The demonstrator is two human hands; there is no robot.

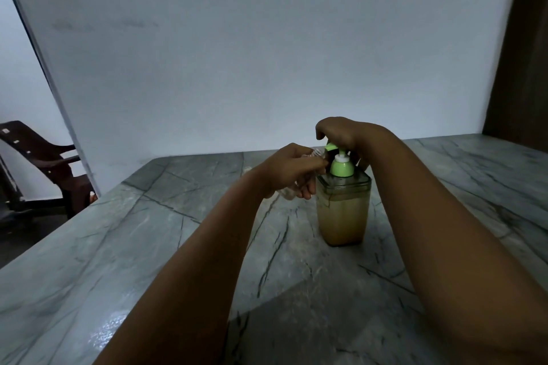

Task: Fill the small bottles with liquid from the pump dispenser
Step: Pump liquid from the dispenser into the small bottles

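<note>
The pump dispenser [343, 207] stands upright on the stone table [118, 246], right of centre, roughly three-quarters full of tan liquid. The right hand [341, 133] rests curled over the green pump head [331, 147]. The left hand [289, 170] grips a small clear bottle [287, 191] (tilted, mouth toward the spout) just left of the dispenser. Current step, by judgement: dispensing into this bottle. The next move requires the mouth aligned under the spout before a full press.
</note>
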